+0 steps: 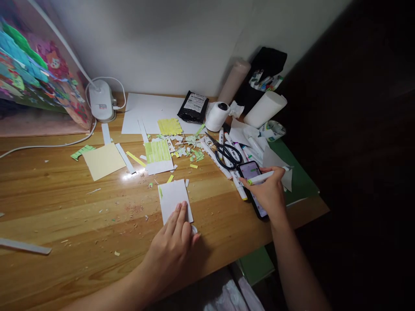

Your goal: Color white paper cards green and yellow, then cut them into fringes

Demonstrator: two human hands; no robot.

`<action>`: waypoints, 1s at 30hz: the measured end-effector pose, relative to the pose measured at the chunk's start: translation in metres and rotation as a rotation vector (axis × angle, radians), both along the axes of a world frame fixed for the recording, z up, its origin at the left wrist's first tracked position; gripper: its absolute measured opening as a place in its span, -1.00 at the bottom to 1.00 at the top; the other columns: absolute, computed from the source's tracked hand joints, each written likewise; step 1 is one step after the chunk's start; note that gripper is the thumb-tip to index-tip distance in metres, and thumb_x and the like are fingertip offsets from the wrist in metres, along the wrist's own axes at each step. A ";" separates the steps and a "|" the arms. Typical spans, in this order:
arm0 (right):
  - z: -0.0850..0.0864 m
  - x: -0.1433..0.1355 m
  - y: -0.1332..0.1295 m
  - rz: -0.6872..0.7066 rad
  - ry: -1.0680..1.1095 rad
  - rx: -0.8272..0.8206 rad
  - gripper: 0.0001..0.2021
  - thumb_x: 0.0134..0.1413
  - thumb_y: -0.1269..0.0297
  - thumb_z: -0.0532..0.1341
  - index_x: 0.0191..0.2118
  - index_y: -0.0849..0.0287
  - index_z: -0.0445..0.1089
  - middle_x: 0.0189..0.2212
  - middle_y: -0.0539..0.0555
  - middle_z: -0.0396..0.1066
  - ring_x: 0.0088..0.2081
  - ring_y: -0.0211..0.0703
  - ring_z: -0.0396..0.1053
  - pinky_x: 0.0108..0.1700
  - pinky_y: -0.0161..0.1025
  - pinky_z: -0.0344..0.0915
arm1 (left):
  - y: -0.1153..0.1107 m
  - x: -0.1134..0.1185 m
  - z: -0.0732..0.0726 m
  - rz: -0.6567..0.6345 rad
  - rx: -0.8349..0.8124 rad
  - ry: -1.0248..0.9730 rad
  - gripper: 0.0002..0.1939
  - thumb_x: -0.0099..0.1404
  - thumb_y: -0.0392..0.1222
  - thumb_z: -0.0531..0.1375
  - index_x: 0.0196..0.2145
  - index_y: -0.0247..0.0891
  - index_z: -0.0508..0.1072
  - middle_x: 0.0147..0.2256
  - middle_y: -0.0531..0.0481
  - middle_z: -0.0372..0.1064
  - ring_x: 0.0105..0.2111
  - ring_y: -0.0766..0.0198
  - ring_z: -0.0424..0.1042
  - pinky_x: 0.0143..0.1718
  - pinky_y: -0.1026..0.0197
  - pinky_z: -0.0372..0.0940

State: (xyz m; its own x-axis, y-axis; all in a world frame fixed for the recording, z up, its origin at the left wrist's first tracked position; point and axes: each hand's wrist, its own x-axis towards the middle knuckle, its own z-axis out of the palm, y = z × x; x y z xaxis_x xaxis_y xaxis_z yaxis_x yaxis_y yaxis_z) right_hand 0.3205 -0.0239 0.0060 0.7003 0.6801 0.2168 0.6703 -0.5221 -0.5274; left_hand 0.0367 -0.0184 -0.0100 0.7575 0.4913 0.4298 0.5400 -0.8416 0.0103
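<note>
My left hand (175, 235) lies on a white paper piece (171, 196) that has a short green stroke near its upper left corner. Its fingertips press the paper. A small white object (193, 230) shows beside the thumb, and I cannot tell whether it is held. My right hand (270, 185) grips a white marker (261, 177) with a yellow-green end, above a phone (257, 194) whose screen is lit. Black-handled scissors (228, 155) lie just beyond the phone, on several white markers (239, 185).
Green-striped paper (158, 155), a yellow fringed piece (170, 126), a cream square (103, 162) and many scraps (191, 149) lie around. Behind stand a white camera-like device (217, 117), black packet (193, 107), white roll (266, 109) and lamp base (102, 101). The desk edge (240, 258) runs in front.
</note>
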 end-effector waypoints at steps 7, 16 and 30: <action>-0.002 -0.001 -0.001 -0.027 0.034 0.054 -0.29 -0.46 0.07 0.42 -0.18 0.10 0.00 -0.23 0.15 0.35 -0.26 0.06 0.38 -0.30 -0.12 0.29 | 0.000 0.000 -0.001 0.002 -0.005 -0.012 -0.62 0.41 -0.23 -0.15 -0.19 -0.53 0.39 -0.02 -0.42 0.33 -0.01 -0.01 0.37 -0.11 0.10 0.39; -0.006 -0.001 0.000 0.015 0.080 0.133 -0.30 -0.44 0.14 0.42 -0.17 0.12 0.00 -0.16 0.24 0.33 -0.21 0.10 0.39 -0.28 -0.08 0.34 | -0.001 0.000 -0.002 -0.007 -0.020 -0.034 -0.63 0.41 -0.24 -0.13 -0.20 -0.54 0.39 -0.01 -0.44 0.32 0.00 -0.03 0.35 -0.06 0.07 0.33; -0.009 0.015 -0.039 0.239 -0.151 0.344 -0.80 0.05 0.28 0.20 -0.22 0.14 0.18 -0.14 0.19 0.45 -0.04 0.00 0.39 0.01 0.02 0.27 | 0.000 0.001 -0.001 -0.010 0.014 -0.061 -0.61 0.41 -0.24 -0.14 -0.23 -0.56 0.41 -0.04 -0.46 0.34 -0.04 -0.03 0.39 -0.09 0.07 0.34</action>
State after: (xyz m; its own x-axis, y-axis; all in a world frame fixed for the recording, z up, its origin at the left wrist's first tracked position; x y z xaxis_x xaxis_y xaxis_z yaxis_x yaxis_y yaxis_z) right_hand 0.3350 -0.0626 -0.0028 0.4753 0.6892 0.5469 0.8338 -0.1544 -0.5300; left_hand 0.0381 -0.0180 -0.0107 0.7346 0.4771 0.4824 0.5299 -0.8475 0.0312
